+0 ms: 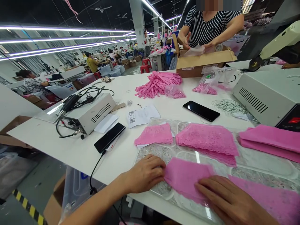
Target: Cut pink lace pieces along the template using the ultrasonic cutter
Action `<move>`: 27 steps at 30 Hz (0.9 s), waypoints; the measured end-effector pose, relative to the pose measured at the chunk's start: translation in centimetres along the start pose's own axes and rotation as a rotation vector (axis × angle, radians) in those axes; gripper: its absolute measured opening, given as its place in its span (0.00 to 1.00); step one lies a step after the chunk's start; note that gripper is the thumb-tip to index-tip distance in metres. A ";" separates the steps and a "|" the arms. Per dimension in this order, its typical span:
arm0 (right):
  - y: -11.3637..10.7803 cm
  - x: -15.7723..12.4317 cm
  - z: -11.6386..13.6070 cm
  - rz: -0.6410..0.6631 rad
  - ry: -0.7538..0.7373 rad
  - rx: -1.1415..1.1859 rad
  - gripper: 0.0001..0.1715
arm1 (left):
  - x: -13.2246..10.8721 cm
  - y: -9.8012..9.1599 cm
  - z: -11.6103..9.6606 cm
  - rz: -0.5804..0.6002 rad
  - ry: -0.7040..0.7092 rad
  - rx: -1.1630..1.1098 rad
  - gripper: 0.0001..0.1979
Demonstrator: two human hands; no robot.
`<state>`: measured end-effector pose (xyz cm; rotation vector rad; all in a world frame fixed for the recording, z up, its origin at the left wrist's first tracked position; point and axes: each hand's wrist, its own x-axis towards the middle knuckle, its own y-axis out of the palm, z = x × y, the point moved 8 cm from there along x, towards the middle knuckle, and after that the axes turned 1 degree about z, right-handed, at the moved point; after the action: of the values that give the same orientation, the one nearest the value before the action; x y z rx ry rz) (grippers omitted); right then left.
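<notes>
Left fingers (157, 171) curl at edge of pink panel (185, 173), pinch unclear; right fingers (212, 187) lie together atop it, thumb hidden. Uneven pull between them could crease it.

The fabric piece (185, 175) is plain pink, the box (199, 63) brown, and the shirt (211, 29) striped (black and white).

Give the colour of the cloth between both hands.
Pink cloth; shows best in the head view.
</notes>
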<state>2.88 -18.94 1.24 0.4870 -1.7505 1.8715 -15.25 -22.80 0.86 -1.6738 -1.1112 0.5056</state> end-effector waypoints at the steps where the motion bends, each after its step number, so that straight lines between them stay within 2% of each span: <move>1: -0.2 0.2 0.1 -0.001 0.000 -0.005 0.18 | 0.1 -0.2 0.1 -0.008 -0.011 -0.028 0.09; 7: -0.5 0.3 0.2 0.007 0.002 -0.022 0.19 | 0.2 -1.2 0.4 -0.026 -0.022 -0.185 0.07; 10: -0.3 0.0 0.1 0.014 -0.007 -0.021 0.18 | -0.3 -0.9 -0.2 -0.006 0.036 -0.129 0.07; 14: -0.3 -0.6 -0.1 0.012 0.010 -0.031 0.17 | -0.7 -0.8 -0.6 -0.039 0.060 -0.086 0.09; 18: -0.7 -1.1 -0.2 0.004 0.065 -0.034 0.16 | -0.8 -0.6 -1.0 -0.003 0.104 -0.006 0.08; 23: -1.2 -1.2 0.1 0.021 0.099 -0.021 0.17 | -0.9 -0.8 -0.8 0.001 0.092 0.047 0.09; 27: -1.7 -1.0 0.0 0.051 0.153 -0.012 0.18 | -0.4 -0.5 -0.9 0.063 0.103 0.116 0.13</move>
<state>4.67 -19.04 2.00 0.2890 -1.6871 1.8795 -15.01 -23.57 1.57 -1.6193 -0.9400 0.5083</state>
